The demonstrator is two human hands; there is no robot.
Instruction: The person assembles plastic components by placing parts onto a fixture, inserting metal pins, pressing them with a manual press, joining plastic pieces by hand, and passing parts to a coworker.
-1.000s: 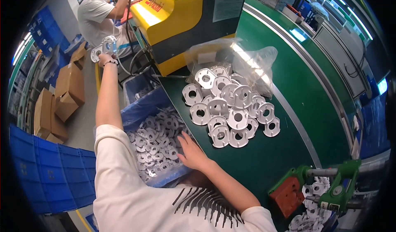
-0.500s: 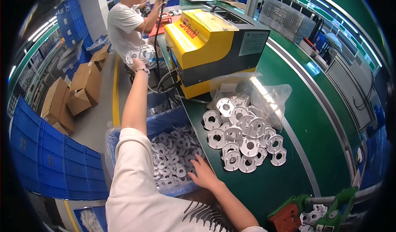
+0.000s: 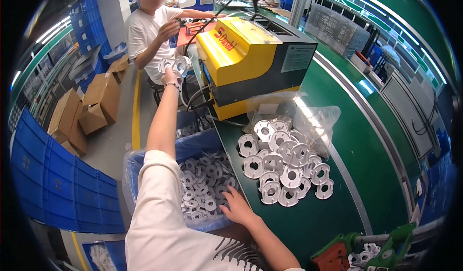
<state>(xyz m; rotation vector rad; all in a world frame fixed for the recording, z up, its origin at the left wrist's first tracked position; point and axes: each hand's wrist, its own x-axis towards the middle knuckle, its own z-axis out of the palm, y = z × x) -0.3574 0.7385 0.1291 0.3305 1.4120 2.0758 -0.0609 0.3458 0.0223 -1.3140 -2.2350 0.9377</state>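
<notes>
Left hand (image 3: 170, 76) raised far forward at full arm's reach, closed on a small stack of white round flanged parts (image 3: 174, 65), held out toward a seated co-worker (image 3: 147, 27) beyond. Right hand (image 3: 237, 206) low and near the body, fingers spread, resting at the rim of the blue bin (image 3: 195, 145) of like parts, touching the topmost ones. To the right on the green bench (image 3: 357, 141), a heap of larger white flanges (image 3: 282, 165), clear bag (image 3: 313, 121) behind. Yellow machine (image 3: 251, 54) just right of the outstretched arm.
</notes>
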